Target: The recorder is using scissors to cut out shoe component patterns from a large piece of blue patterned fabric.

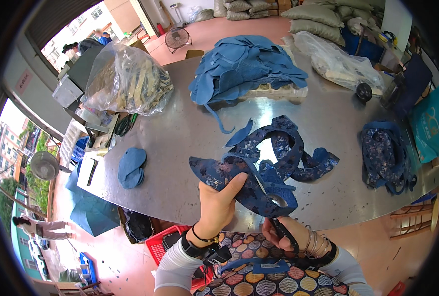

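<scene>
My left hand (pixel 219 204) is closed on a curved dark-blue flowered fabric piece (pixel 210 170), thumb on top. The piece is raised over the near side of the metal table and belongs to a looping string of similar flowered pieces (pixel 291 133) lying behind it. Under its right end, my right hand (pixel 281 233) is wrapped round black-handled scissors (pixel 284 236); the fabric hides most of the blades. A small stack of plain blue pieces (pixel 131 167) lies to the left. At the right sits a bundle of flowered pieces (pixel 385 155).
A large heap of blue cut pieces (pixel 249 64) rests at the table's (pixel 175 133) far side. Clear plastic bags (pixel 125 81) stand at the left and far right. A hammer (pixel 92 172) lies at the left edge. Below are a red basket (pixel 162 241) and a teal umbrella (pixel 93 212).
</scene>
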`<state>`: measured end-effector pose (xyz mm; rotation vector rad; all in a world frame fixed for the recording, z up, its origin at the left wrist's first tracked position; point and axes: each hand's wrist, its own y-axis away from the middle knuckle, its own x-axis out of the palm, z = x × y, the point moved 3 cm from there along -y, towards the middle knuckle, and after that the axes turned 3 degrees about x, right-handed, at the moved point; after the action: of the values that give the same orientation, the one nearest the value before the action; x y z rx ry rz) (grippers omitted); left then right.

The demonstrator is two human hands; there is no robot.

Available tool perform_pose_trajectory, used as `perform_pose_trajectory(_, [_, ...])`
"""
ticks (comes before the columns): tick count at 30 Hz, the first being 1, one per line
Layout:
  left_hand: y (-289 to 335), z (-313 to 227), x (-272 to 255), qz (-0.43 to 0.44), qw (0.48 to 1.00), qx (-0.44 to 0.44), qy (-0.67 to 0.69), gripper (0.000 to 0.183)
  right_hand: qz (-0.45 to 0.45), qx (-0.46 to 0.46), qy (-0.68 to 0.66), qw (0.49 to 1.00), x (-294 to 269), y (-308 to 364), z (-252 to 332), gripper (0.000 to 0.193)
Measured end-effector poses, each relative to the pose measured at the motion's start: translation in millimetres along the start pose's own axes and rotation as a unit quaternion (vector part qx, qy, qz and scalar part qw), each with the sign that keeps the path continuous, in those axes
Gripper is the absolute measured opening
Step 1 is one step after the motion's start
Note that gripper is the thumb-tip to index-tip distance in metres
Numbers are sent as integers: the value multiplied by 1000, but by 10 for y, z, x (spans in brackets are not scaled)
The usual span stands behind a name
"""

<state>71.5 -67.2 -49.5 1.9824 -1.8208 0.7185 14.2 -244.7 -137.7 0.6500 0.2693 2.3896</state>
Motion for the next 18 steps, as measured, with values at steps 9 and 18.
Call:
perform_pose_trajectory(9, [56,-84,-7,-49,991,108,-64,25,5,-16,-73,997,120,31,78,88])
perform_pose_trajectory(18, [117,-3,14,-11,990,80,-116,31,-8,-12,-26,1000,104,-10,150,112])
